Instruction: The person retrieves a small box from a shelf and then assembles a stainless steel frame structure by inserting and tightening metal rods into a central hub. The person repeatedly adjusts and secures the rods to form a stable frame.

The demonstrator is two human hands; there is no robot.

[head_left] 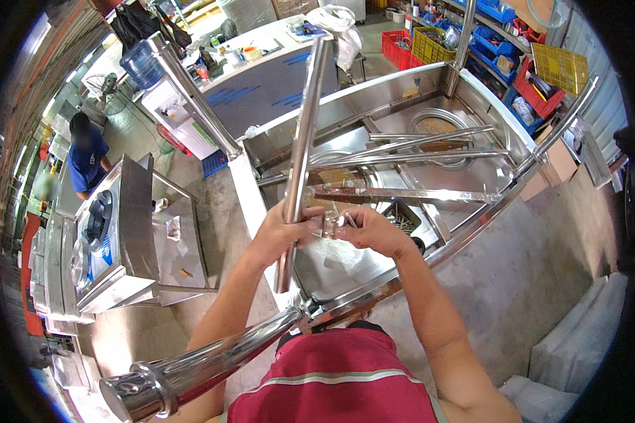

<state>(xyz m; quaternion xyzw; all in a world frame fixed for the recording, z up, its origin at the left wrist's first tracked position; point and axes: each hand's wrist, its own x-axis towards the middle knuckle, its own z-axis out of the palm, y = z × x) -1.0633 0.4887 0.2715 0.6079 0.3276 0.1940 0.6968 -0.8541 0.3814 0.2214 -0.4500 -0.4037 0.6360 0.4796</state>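
Note:
My left hand (282, 233) is closed around a shiny metal tube (303, 141) that slants upward. Its lower end reaches down over the corner of a steel frame. Beside it, my right hand (374, 231) is closed, with fingers pinching a thin metal piece whose kind is hard to make out. Between the two hands is a small shiny metal fitting (329, 224), touched by the fingertips of both. Just beneath lies a crumpled clear plastic bag (337, 254) in the upturned steel frame (430, 74). Several loose metal tubes (409, 161) and a flat steel bar (409, 194) lie across it.
Polished steel legs (212, 359) stick out from the frame's corners. A person in blue (88, 158) stands at the left behind a steel stove unit (130, 225). A water dispenser (176, 113) and a cluttered worktable (261, 56) are farther back; crates (540, 88) fill shelves at right.

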